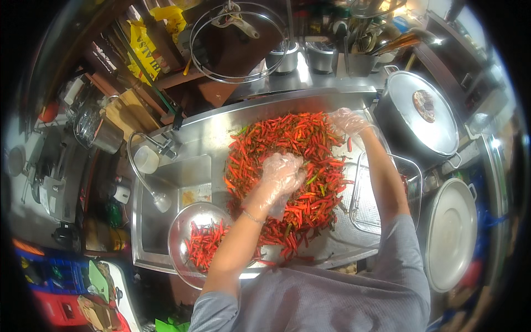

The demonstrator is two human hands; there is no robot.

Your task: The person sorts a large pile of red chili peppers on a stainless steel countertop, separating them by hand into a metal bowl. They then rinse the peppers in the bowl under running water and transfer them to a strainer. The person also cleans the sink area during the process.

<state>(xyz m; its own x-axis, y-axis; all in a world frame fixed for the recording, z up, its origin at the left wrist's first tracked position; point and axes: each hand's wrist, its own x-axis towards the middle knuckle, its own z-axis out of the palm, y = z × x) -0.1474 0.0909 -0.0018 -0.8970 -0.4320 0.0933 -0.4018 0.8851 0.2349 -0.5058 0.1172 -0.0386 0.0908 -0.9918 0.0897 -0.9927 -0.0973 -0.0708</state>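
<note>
A broad heap of red chili peppers (286,137), with some green ones among them, lies on the stainless steel sink counter (348,245). My left hand (282,172), in a clear plastic glove, rests on the middle of the heap; whether its fingers hold a pepper cannot be told. At the heap's far right edge is my right hand (348,121), also gloved, its fingertips blurred. A metal bowl (176,249) with more red chili peppers (203,245) stands at the left, partly behind my left forearm. Beneath my right forearm sits a wire mesh basket (365,207).
The sink basin (159,226) and a flexible faucet (161,201) are at the left, with a white plastic container (146,160) near the tap. A large lidded pot (423,112) and another round lid (452,236) stand at the right. A ring-shaped metal frame (238,81) hangs above the far side.
</note>
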